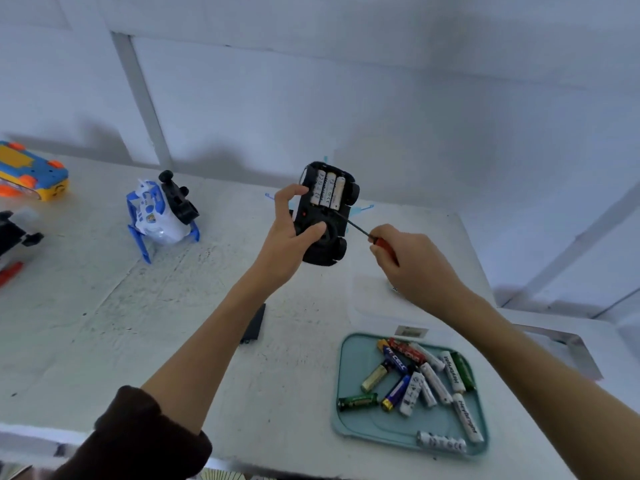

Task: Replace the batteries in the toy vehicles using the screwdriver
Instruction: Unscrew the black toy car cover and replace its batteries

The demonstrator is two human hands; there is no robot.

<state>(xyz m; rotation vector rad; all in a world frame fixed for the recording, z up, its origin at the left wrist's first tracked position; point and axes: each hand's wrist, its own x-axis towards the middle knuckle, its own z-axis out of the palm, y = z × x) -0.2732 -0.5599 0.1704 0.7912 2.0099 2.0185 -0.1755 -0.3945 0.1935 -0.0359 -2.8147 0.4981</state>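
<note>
My left hand [290, 233] grips a black toy car [337, 249], held up with its underside facing me. Its battery bay is uncovered and three white batteries [327, 191] lie side by side in it. My right hand [408, 261] holds a red-handled screwdriver [385, 244]; its dark shaft points up-left and the tip touches the car's underside just below the batteries. A black battery cover [254, 324] lies flat on the table below my left forearm.
A teal tray [356, 424] of several loose batteries sits at the front right. A blue-and-white toy [156, 213] stands at the left. An orange-and-blue toy vehicle [31, 174] and a black toy [15, 233] lie at the far left edge. A wall rises behind the table.
</note>
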